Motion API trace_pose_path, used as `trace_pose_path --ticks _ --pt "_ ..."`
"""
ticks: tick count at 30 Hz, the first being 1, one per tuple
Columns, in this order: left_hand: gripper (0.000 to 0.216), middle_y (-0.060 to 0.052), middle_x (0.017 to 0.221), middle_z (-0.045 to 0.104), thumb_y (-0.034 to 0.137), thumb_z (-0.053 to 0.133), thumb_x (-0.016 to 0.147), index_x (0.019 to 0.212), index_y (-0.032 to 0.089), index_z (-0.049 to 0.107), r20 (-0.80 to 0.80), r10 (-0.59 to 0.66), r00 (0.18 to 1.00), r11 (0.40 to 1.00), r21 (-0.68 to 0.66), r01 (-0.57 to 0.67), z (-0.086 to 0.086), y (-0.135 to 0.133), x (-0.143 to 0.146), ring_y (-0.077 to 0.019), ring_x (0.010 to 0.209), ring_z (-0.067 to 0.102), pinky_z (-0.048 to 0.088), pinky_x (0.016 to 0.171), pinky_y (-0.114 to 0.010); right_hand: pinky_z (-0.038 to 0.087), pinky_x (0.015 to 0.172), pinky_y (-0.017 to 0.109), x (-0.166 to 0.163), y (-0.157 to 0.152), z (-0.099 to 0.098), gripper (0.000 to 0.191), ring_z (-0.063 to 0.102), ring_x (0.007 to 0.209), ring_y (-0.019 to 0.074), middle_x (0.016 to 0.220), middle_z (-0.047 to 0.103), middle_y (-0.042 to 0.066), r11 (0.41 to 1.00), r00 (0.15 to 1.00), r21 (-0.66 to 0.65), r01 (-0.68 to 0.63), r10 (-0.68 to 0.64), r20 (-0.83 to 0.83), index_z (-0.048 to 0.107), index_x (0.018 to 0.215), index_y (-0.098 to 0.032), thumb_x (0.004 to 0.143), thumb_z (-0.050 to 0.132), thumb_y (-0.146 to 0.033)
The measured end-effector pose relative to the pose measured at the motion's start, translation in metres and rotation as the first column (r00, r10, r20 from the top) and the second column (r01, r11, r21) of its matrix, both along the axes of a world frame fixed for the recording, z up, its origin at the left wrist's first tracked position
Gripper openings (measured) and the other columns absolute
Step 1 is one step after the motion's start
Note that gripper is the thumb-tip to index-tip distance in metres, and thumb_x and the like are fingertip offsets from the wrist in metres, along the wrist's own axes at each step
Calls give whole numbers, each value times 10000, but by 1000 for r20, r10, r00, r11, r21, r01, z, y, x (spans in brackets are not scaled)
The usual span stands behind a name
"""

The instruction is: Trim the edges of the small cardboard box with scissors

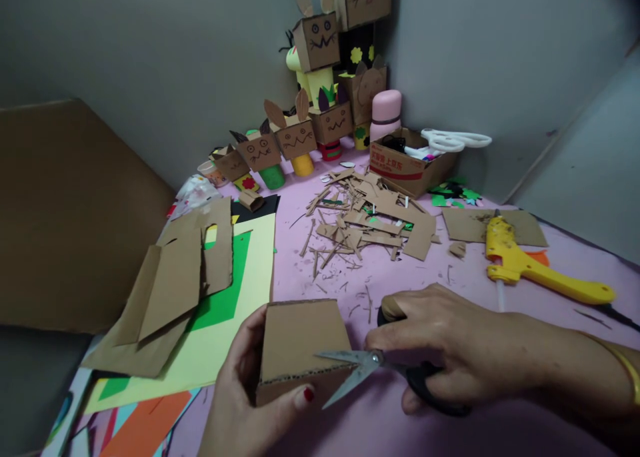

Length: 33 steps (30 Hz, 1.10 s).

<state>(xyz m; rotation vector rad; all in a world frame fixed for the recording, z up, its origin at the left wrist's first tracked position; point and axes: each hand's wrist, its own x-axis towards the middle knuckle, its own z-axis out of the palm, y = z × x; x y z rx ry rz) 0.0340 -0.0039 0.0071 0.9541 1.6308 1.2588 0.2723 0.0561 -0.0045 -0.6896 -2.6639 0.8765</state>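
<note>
Cardboard box (305, 337) low-centre over the desk (295, 263), left hand (240, 390) clamping its grip around the left side, thumb along the near face. Just right, scissors (375, 359) gape leftward, blades straddling its near right corner, handles looped in the right hand's (433, 343) curled grip.

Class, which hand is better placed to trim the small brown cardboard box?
Likely the right hand, holding open black-handled metal scissors at the box, which the left hand grips.
</note>
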Motion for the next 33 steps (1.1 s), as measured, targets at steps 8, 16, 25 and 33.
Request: trace_pose_path --ticks 8,16,25,33 --pt "814 -34 915 758 464 885 322 1072 253 649 15 -22 1000 1000 0 22 0 0 0 -311 863 694 583 652 -304 298 558 259 0 -1 -2 288 498 676 144 769 566 4 999 1000 47 7 -6 -29 672 1013 -219 795 693 -405" --pt "747 -6 916 744 415 891 337 1029 269 649 29 -27 999 1000 8 27 -1 0 0 -279 877 688 574 670 -268 328 586 254 2 3 0 361 517 718 159 815 565 7 1000 1000 26 -3 3 -11 655 1058 -239 761 727 -432" --pt "841 -52 953 756 473 887 313 1086 241 648 16 -17 1000 1000 -14 17 -3 0 -1 -311 887 693 584 661 -292 296 552 256 1 2 -4 265 505 675 141 761 574 -3 999 1000 36 -7 8 -9 664 954 -222 790 697 -428" --pt "762 -33 938 761 411 894 345 1048 237 655 51 -10 999 1000 5 9 -4 1 1 -276 873 700 584 655 -253 271 518 265 2 0 -10 254 504 615 133 707 597 7 992 1000 124 7 -5 -13 655 869 -203 832 615 -451"
